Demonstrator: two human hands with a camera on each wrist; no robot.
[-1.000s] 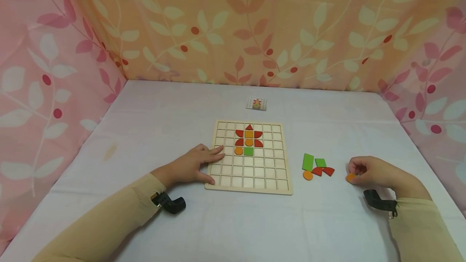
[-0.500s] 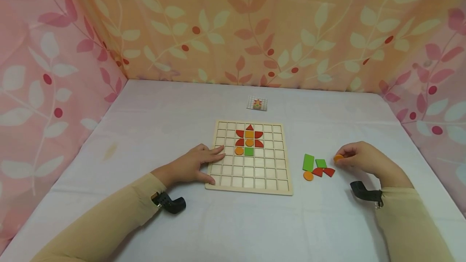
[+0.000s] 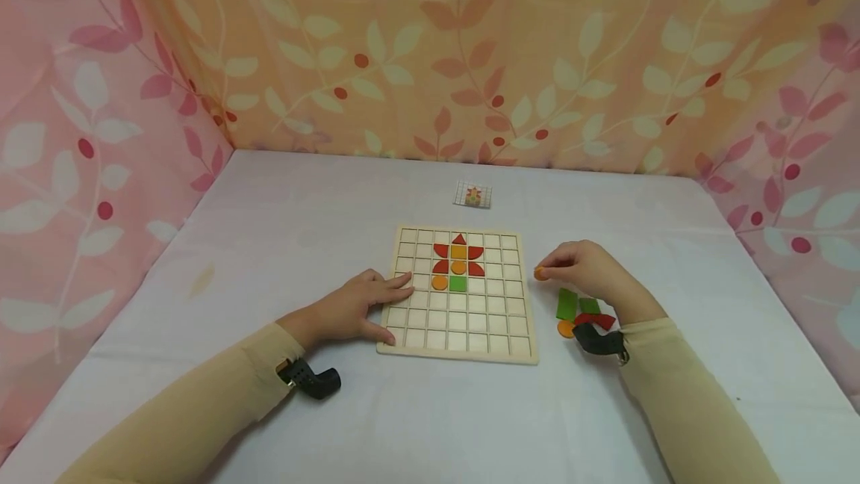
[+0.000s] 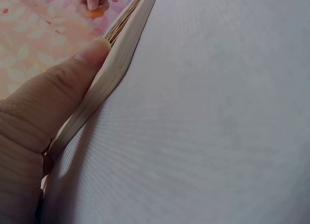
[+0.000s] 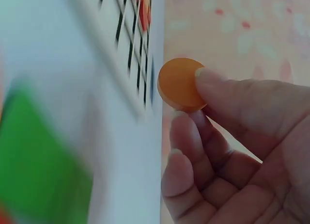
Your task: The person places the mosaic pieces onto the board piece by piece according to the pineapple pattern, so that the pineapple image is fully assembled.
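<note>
My right hand (image 3: 583, 269) pinches an orange round piece (image 5: 181, 83) between thumb and fingertips, just off the right edge of the wooden grid board (image 3: 437, 338). With fingers spread, my left hand (image 3: 352, 306) rests on the board's left edge; its thumb (image 4: 72, 81) lies on the rim near the front corner. On the board sit a red triangle (image 3: 459, 240), an orange square (image 3: 459, 252), a green square (image 3: 457, 284), two orange discs and several red quarter-round pieces. In the left wrist view the fingers are mostly hidden behind the thumb.
Beneath my right wrist lie a green rectangle (image 3: 566, 305), a green square (image 3: 589, 306), red pieces (image 3: 605, 321) and an orange disc (image 3: 566, 329), partly covered by the wrist camera (image 3: 598, 340). A small pattern card (image 3: 473, 195) lies behind the board. Floral curtains surround the white table.
My right hand has carried the orange round piece leftward from the far right, past the loose pieces, to beside the board. My left hand has stayed in place.
</note>
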